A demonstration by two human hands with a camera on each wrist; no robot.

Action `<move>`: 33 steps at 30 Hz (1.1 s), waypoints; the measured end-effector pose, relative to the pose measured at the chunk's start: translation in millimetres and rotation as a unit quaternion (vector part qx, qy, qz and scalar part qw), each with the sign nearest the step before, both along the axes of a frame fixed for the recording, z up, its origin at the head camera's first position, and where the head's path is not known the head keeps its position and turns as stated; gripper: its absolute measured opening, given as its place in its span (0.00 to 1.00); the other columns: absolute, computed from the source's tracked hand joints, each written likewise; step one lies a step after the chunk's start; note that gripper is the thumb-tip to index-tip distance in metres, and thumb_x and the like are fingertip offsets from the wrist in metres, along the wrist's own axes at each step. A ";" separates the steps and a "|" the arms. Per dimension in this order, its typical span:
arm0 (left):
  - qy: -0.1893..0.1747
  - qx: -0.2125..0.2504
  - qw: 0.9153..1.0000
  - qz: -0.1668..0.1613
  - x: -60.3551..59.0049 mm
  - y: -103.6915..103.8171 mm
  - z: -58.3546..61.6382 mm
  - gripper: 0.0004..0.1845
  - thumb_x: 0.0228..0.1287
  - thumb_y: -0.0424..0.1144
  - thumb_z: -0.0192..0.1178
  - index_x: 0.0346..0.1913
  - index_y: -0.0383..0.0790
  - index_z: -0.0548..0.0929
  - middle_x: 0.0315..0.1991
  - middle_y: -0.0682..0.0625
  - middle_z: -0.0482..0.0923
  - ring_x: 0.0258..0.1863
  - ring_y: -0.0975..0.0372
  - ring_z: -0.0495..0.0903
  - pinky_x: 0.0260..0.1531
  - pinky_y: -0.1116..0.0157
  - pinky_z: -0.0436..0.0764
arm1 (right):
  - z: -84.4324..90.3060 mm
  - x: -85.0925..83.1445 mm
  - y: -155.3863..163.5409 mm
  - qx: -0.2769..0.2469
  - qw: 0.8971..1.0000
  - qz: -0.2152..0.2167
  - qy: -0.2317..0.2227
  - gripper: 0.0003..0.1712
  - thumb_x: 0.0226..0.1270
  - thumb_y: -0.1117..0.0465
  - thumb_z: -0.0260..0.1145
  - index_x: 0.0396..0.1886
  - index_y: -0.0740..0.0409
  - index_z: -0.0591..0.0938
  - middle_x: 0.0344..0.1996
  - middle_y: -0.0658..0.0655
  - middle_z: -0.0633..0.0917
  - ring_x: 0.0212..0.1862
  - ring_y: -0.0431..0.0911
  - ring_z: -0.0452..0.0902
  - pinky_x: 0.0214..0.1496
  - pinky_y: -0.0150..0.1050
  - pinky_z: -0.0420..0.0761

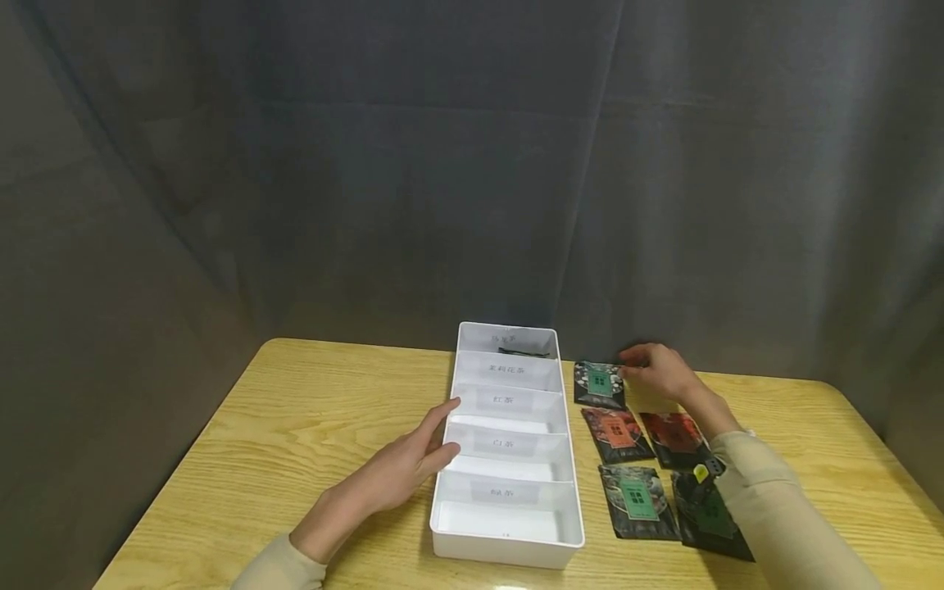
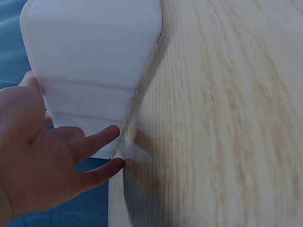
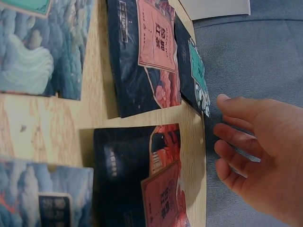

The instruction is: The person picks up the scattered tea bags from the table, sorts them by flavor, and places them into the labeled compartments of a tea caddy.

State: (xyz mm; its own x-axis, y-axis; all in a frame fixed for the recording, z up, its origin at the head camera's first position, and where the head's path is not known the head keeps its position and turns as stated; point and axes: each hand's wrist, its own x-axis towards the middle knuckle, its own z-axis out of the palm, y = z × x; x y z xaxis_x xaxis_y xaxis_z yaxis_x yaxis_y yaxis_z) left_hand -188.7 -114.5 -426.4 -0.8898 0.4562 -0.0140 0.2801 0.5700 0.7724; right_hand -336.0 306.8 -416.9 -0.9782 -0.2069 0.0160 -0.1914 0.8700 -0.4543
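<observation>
A long white divided tray (image 1: pixel 507 555) stands on the table, its sections marked with Chinese labels. My left hand (image 1: pixel 398 471) rests at the tray's left side, thumb and a finger at the rim; in the left wrist view, other fingers (image 2: pixel 97 142) extend low beside the tray wall (image 2: pixel 94 47). My right hand (image 1: pixel 660 375) is beside the farthest tea sachet (image 1: pixel 599 381), black with a green label. In the right wrist view its fingers (image 3: pixel 236 137) are loosely bent, with a small gap to that sachet (image 3: pixel 194 66). Nothing shows in either hand.
Two red-labelled tea sachets (image 1: pixel 615 434) lie nearer, side by side. Closer still are a green-labelled sachet (image 1: pixel 637 501) and another dark sachet (image 1: pixel 711 528), partly behind the right sleeve. A thin dark item (image 1: pixel 524 353) is in the far section. A grey curtain (image 1: pixel 413 205) hangs behind the table.
</observation>
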 end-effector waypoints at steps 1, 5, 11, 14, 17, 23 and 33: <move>-0.001 0.000 1.000 -0.001 -0.1 -0.1 0.1 0.33 0.79 0.54 0.46 0.79 0.58 0.48 0.73 0.37 0.64 0.66 0.47 0.73 0.64 0.46 0.71 | -0.7 -0.6 0.3 0.001 1.000 0.000 0.001 0.24 0.70 0.57 0.65 0.57 0.71 0.80 0.50 0.71 0.84 0.53 0.64 0.80 0.54 0.57 0.79; -0.002 0.001 1.000 -0.001 0.4 -0.9 0.3 0.33 0.79 0.53 0.46 0.79 0.58 0.48 0.72 0.37 0.65 0.65 0.48 0.73 0.65 0.47 0.70 | -3.3 -2.4 1.0 0.001 1.000 -0.001 0.001 0.23 0.69 0.57 0.65 0.56 0.71 0.81 0.49 0.71 0.85 0.52 0.63 0.81 0.53 0.57 0.79; -0.002 0.006 1.000 0.003 1.1 -1.9 0.6 0.33 0.79 0.53 0.47 0.79 0.58 0.48 0.73 0.37 0.65 0.66 0.47 0.72 0.66 0.46 0.69 | -7.5 -6.2 -0.8 -0.005 1.000 -0.009 -0.021 0.24 0.70 0.57 0.64 0.58 0.70 0.80 0.52 0.71 0.84 0.53 0.62 0.80 0.54 0.56 0.79; 0.000 0.007 1.000 0.002 1.5 -2.0 0.3 0.33 0.79 0.53 0.47 0.79 0.58 0.48 0.73 0.38 0.63 0.67 0.47 0.71 0.67 0.46 0.68 | -11.0 -7.6 -1.6 -0.002 0.999 -0.015 -0.034 0.24 0.70 0.57 0.64 0.59 0.70 0.79 0.52 0.71 0.83 0.53 0.61 0.79 0.55 0.56 0.78; 0.002 0.008 1.000 0.001 1.3 -1.6 -0.1 0.33 0.79 0.52 0.47 0.79 0.57 0.48 0.74 0.38 0.62 0.68 0.47 0.70 0.67 0.47 0.67 | -13.6 -8.0 -1.5 0.005 0.999 -0.016 -0.041 0.25 0.71 0.57 0.63 0.59 0.71 0.78 0.54 0.71 0.82 0.54 0.61 0.78 0.57 0.58 0.77; 0.003 0.005 1.000 -0.002 -1.0 -2.2 1.5 0.33 0.79 0.54 0.46 0.80 0.57 0.47 0.75 0.39 0.59 0.69 0.47 0.69 0.68 0.46 0.67 | -13.5 -9.4 -1.8 0.001 0.999 -0.019 -0.051 0.24 0.72 0.58 0.62 0.59 0.71 0.78 0.54 0.71 0.81 0.53 0.60 0.77 0.59 0.59 0.76; 0.006 0.000 1.000 0.001 0.9 -3.3 1.4 0.33 0.79 0.52 0.47 0.79 0.57 0.48 0.74 0.38 0.63 0.67 0.48 0.72 0.66 0.46 0.68 | -13.4 -4.5 -5.2 -0.013 0.997 -0.031 -0.073 0.25 0.74 0.54 0.61 0.60 0.70 0.78 0.56 0.70 0.80 0.52 0.59 0.76 0.59 0.58 0.75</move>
State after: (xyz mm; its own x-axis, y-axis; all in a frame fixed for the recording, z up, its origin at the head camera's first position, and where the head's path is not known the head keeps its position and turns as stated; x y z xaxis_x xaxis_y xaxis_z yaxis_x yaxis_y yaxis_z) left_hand -187.7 -117.8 -425.0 -0.8905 0.4549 -0.0042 0.2882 0.5711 0.7686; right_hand -340.5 301.6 -430.3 -0.9815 -0.1477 -0.1222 -0.0685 0.8656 -0.4960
